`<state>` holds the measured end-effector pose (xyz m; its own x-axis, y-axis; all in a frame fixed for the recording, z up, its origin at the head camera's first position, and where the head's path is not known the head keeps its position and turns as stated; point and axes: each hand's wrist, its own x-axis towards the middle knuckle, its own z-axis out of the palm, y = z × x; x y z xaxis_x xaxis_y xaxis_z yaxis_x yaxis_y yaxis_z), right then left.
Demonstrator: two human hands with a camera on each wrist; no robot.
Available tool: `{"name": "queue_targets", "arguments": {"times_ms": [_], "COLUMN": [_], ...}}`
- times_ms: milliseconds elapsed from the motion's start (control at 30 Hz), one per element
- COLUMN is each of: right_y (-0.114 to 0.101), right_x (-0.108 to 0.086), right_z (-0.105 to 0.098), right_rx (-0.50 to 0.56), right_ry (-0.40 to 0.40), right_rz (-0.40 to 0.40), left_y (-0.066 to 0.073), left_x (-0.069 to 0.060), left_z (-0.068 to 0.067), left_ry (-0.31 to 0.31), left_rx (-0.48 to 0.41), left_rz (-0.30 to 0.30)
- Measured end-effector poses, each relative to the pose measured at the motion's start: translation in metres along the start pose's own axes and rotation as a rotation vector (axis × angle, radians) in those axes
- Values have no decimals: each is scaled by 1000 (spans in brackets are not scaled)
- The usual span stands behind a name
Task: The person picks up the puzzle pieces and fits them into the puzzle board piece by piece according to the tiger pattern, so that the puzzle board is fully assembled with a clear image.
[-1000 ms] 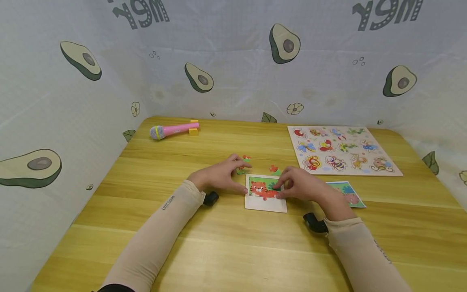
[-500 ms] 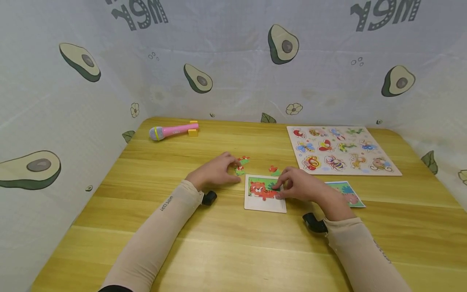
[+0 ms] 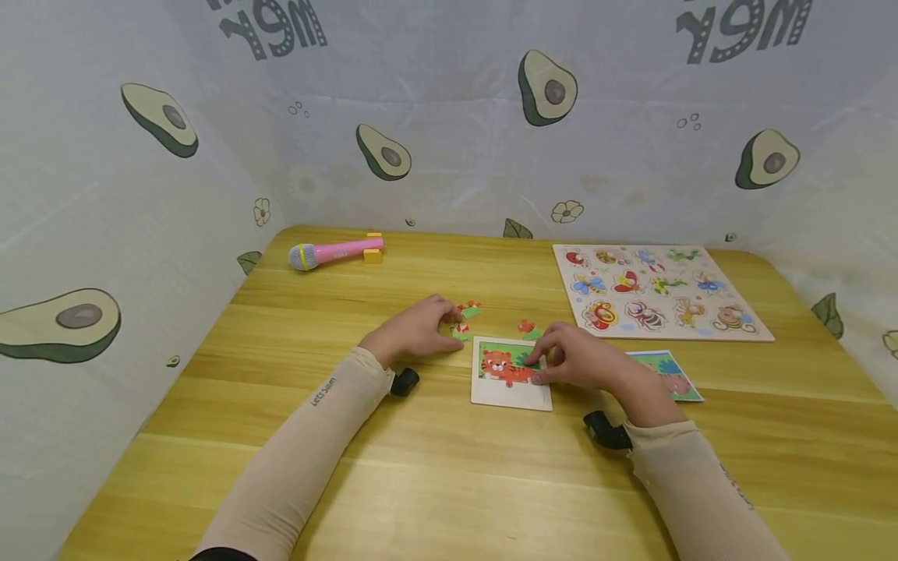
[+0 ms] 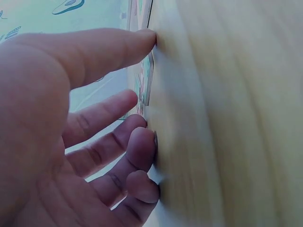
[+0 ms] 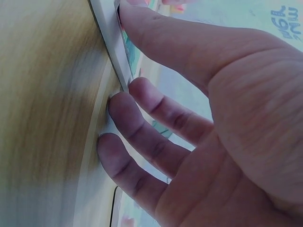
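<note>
In the head view a small white-framed tiger puzzle [image 3: 510, 395] lies mid-table, its upper part filled with the orange tiger picture and its lower strip white. My right hand [image 3: 582, 357] pinches a puzzle piece [image 3: 517, 372] at the right side of the picture between thumb and index finger; in the right wrist view its other fingertips rest at the board's edge and on the table. Left of the board, my left hand [image 3: 415, 327] rests its fingertips on the table, thumb apart from the fingers, beside loose puzzle pieces [image 3: 461, 331]. Its fingers partly cover them.
Another loose piece [image 3: 528, 327] lies behind the board. A picture card [image 3: 677, 378] is partly under the right wrist. A large insect pegboard [image 3: 662, 292] lies at the back right, a pink toy microphone [image 3: 344, 251] at the back left. Avocado-print cloth [image 3: 449, 117] walls the table.
My left hand has drawn slightly left, its thumb leaving the board's left edge, so more of the loose pieces shows. The right hand stays in place on the board.
</note>
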<state>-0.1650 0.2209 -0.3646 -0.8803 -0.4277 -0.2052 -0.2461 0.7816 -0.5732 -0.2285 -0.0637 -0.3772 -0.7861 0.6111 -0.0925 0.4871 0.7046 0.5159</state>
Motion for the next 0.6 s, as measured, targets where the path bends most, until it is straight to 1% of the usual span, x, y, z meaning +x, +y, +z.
{"name": "queue_targets", "arguments": {"times_ms": [267,600], "right_y": [0,1], "right_x": [0,0], "right_z": [0,1], "right_rx": [-2,-15], "right_ry": [-3,-1], "right_rz": [-4,-10], "left_y": [-1,-2], "left_x": [2,4], "left_z": [1,3], "left_ry": [21,38], "left_rx": [0,-7], "left_rz": [-40,-57]}}
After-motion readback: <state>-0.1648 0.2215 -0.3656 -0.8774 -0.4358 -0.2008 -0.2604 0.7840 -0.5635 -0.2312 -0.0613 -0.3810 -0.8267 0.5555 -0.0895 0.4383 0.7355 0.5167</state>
